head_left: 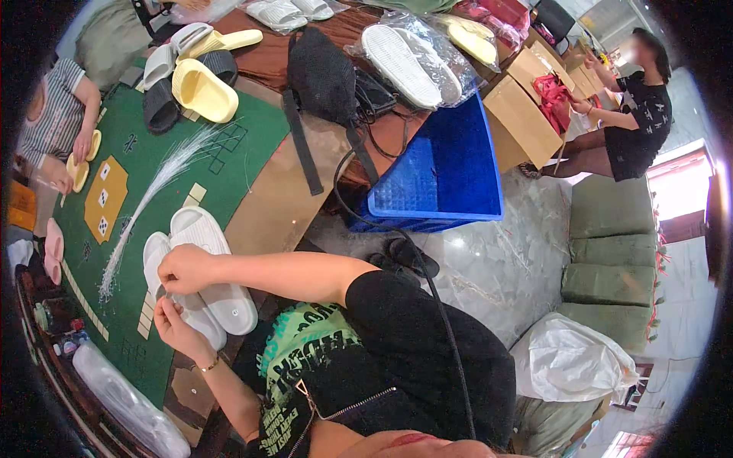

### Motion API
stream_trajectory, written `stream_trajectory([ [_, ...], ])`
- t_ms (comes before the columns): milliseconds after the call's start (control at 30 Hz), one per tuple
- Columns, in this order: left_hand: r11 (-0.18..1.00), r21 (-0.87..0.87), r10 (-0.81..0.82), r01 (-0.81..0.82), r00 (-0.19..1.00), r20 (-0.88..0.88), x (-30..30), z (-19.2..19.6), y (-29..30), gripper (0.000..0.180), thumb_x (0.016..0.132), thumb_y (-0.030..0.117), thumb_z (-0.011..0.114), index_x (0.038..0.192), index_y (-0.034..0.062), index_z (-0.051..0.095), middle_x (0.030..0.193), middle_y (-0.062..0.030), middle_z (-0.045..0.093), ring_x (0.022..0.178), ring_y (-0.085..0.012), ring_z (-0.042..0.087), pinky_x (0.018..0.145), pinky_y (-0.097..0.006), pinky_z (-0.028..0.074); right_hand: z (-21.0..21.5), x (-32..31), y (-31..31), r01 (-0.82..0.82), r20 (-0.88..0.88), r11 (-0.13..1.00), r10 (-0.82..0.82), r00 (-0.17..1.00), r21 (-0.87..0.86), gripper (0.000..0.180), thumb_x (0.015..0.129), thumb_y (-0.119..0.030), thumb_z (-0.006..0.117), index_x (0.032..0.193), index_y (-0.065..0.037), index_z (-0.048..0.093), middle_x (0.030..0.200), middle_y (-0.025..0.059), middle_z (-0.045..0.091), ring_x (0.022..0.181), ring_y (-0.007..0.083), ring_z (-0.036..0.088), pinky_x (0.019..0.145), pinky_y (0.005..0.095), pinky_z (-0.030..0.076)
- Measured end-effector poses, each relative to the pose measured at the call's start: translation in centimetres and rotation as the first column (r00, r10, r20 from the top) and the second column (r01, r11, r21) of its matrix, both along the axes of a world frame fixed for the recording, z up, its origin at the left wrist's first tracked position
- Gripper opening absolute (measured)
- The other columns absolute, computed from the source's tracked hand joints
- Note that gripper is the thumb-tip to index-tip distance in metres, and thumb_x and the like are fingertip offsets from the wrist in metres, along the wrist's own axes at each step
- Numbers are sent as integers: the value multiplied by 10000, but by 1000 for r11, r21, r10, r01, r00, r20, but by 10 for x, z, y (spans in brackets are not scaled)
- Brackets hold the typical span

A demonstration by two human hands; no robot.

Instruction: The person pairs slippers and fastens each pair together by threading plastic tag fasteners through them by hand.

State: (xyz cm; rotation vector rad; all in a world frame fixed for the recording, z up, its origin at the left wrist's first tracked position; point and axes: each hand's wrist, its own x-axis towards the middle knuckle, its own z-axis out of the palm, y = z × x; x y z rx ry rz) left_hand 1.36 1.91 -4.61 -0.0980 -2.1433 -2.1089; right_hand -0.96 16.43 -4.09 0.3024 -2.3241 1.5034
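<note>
A pair of white slide sandals (236, 305) lies on the green table mat (252, 145), in front of me. Over them, my right hand (187, 269) is closed, its fingertips bent down at the straps. My left hand (179, 330), a bracelet at its wrist, pinches close beside it at the near sandal. Whatever sits between the fingertips is too small to make out, and the hands partly hide the straps. A fanned bundle of thin white plastic strands (149, 195) lies on the mat beyond the sandals.
Yellow (205, 91), black and grey slides are piled farther back, near a black bag (321, 76) and bagged white slides (401, 65). A blue crate (435, 168) stands right, beside cardboard boxes (519, 114). One co-worker (57, 114) handles yellow slides at left; another (641, 107) stands at right.
</note>
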Motion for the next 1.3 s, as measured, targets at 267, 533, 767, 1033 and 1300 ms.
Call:
stream_trajectory([
  [267,998,59,-39,36,998,45,1,-2,0,120,893,137,545,885,21,570,730,24,507,628,-40,422,587,-183,366,-1,-1,-1,-5,10,1000,5,1000,-2,105,609,-195,567,600,-102,615,598,102,593,565,315,572,512,429,438],
  [533,995,78,-67,65,998,21,-3,-11,-6,116,903,134,525,890,22,553,723,28,487,639,-42,415,591,-189,360,-4,-2,-1,-20,-14,999,20,1000,33,102,609,-201,570,594,-109,613,595,88,597,567,302,580,510,414,446],
  [767,993,70,-92,90,996,21,-1,-8,-3,117,907,139,516,888,27,541,723,29,480,641,-45,415,592,-190,357,-6,-2,-2,-11,-18,999,11,1000,39,107,604,-210,579,599,-111,618,601,85,600,568,298,581,505,414,444],
  [1033,994,84,-72,68,996,56,-3,-14,-3,134,908,154,512,901,21,526,743,32,468,644,-46,398,584,-192,353,-8,-3,-3,-4,-18,997,5,1000,81,109,607,-204,568,616,-117,634,614,88,605,573,302,580,502,420,446],
  [1300,984,146,-115,104,991,74,-3,-17,-5,119,910,158,513,891,41,528,721,40,460,634,-39,405,578,-189,360,-8,-3,-4,7,-27,997,-5,1000,82,111,606,-206,564,603,-116,629,600,92,599,563,308,577,500,425,444],
])
